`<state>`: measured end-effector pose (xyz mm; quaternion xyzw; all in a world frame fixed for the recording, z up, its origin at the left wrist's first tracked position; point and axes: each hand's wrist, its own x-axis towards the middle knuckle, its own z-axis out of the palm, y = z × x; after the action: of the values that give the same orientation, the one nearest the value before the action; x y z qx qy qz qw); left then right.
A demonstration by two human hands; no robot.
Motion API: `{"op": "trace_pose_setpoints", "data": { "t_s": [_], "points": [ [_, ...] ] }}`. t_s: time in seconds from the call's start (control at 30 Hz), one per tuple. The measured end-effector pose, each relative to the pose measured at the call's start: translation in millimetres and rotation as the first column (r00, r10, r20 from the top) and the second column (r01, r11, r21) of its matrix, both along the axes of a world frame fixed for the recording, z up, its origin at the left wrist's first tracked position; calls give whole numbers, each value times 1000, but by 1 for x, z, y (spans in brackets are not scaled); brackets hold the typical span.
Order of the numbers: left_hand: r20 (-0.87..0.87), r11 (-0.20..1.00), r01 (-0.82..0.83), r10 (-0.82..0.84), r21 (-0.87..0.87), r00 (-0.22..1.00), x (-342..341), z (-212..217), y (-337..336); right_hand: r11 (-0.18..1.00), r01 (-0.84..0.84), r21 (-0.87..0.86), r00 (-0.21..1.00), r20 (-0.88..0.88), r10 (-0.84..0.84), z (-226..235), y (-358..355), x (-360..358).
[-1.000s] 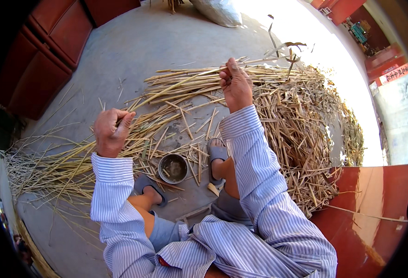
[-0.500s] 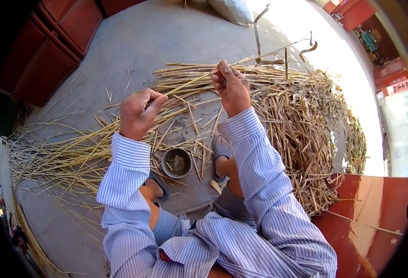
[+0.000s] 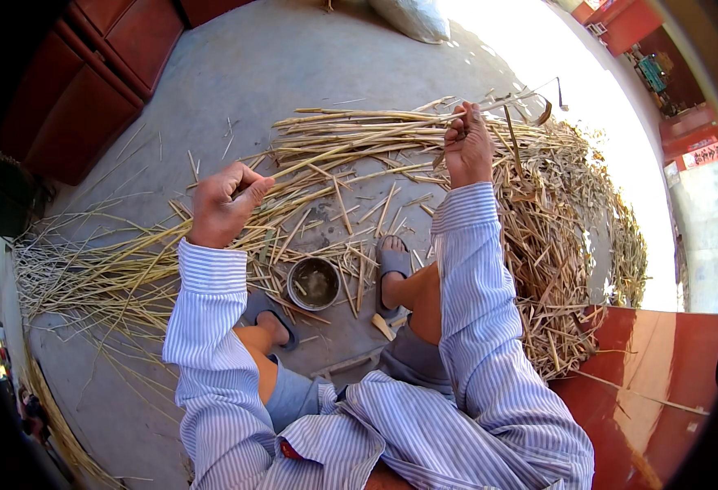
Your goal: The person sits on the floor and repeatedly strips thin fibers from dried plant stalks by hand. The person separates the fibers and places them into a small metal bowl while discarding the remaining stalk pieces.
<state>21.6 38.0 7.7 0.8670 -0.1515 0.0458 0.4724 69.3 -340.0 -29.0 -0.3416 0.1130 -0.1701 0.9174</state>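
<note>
A long, thin yellow stalk (image 3: 310, 161) stretches between my hands, rising toward the right. Its lower end sits in my left hand (image 3: 225, 206), whose fingers are curled in with the thumb pressed on it. Farther along, my right hand (image 3: 469, 149) pinches the same stalk near its leafy end, where dry curled leaves (image 3: 545, 113) stick out beyond the fingers. Beneath the stalk lies a bundle of cut, straw-coloured stalks (image 3: 334, 124). To the right spreads a big heap of dry brown leaves and husks (image 3: 551, 245).
A metal bowl (image 3: 339, 287) with liquid and bits of stalk stands between my sandalled feet. Thin yellow stalks (image 3: 122, 265) fan out at the left. Red-brown furniture (image 3: 48, 98) stands far left, a whitish sack (image 3: 414, 18) at the back, and a red surface (image 3: 644, 367) at the right.
My right hand has slid right along the stalk toward its leafy end, and the leaves there have shifted. My left hand has moved slightly left and down, still gripping the stalk.
</note>
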Motion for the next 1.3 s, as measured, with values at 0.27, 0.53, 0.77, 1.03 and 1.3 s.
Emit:
{"op": "trace_pose_setpoints", "data": {
  "t_s": [0.27,0.53,0.77,1.03,1.3],
  "points": [
    [141,994,-34,20,101,990,1,3,-15,926,-332,-180,937,-175,302,17,93,-18],
    [180,984,-62,31,167,983,-7,6,18,980,-70,-188,980,-194,33,16,49,-5],
    [-23,997,23,-21,80,1000,-19,4,48,998,-37,-58,990,-136,29,-3,-25,-2],
    [5,996,-8,7,88,1000,-15,6,37,929,-270,-251,949,-230,214,15,43,-9],
    [103,982,-8,-12,190,995,-21,9,33,935,-243,-259,948,-268,172,8,37,-5]
  ]
}}
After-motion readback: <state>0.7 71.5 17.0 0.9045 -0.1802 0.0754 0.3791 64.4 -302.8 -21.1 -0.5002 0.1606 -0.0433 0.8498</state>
